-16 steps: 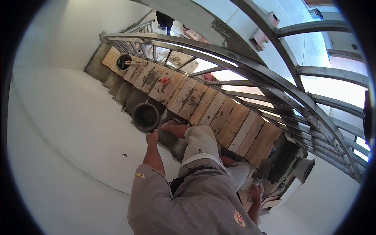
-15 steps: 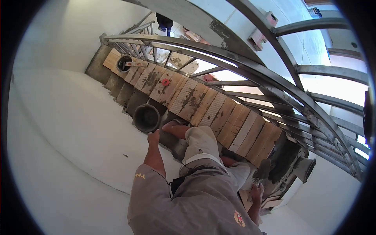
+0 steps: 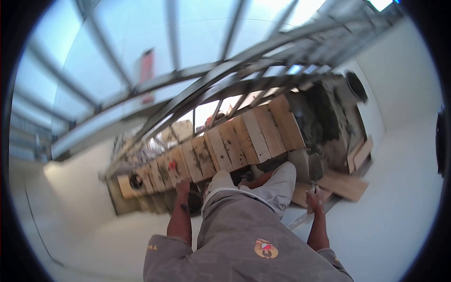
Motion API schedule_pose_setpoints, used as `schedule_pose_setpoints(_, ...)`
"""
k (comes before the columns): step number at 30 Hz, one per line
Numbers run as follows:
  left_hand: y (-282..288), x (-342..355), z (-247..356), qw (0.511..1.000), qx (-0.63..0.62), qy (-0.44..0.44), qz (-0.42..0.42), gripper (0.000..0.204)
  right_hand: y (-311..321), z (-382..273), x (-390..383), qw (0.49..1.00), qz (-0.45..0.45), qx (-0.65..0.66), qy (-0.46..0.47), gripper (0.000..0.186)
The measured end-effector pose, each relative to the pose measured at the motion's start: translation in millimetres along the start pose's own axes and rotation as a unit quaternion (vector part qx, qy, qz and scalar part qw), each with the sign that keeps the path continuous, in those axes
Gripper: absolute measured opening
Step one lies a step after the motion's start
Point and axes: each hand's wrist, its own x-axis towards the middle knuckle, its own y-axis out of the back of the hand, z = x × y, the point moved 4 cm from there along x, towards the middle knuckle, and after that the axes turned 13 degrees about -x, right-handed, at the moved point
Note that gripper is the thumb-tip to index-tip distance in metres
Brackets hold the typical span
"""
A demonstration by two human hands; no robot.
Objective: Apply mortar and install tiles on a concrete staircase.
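Note:
My right hand (image 3: 314, 199) is shut on the handle of a trowel, its grey mortar-coated blade (image 3: 315, 167) pointing up the picture. My left hand (image 3: 182, 187) has curled fingers at the lower edge of a row of wooden boards (image 3: 253, 134) on the stairs; what it grips, if anything, is unclear. Just behind that wrist is a dark bucket (image 3: 196, 203), partly hidden. Wet dark mortar (image 3: 319, 113) covers the area right of the boards. Loose planks (image 3: 347, 185) lie beside my right hand, above a pale strip (image 3: 298, 221).
A metal railing (image 3: 197, 87) arches along the boards' far side. A second bucket (image 3: 136, 183) and a small red object (image 3: 172, 165) sit on the boards toward the left. A grey container (image 3: 353, 87) stands at upper right. White walls (image 3: 394, 188) enclose the stairs.
The view has swung round with motion blur, so the boards now slope upward to the right. My left hand has left the bucket's rim. My right hand still holds the trowel.

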Motion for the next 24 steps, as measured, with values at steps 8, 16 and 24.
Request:
schedule_pose_setpoints(8,-46,-111,390,0.837,0.026,-0.525,-0.155,0.034,-6,46,6,0.992,0.122,-0.016,-0.027,0.031)
schedule_pose_setpoints(16,-82,-274,642,0.445,0.105,-0.889,-0.014,0.044,-65,77,0,0.977,0.100,0.010,-0.190,0.040)
schedule_pose_setpoints(24,-163,-235,676,0.363,0.253,-0.892,-0.093,0.075,-196,42,17,0.784,-0.040,0.518,-0.340,0.029)
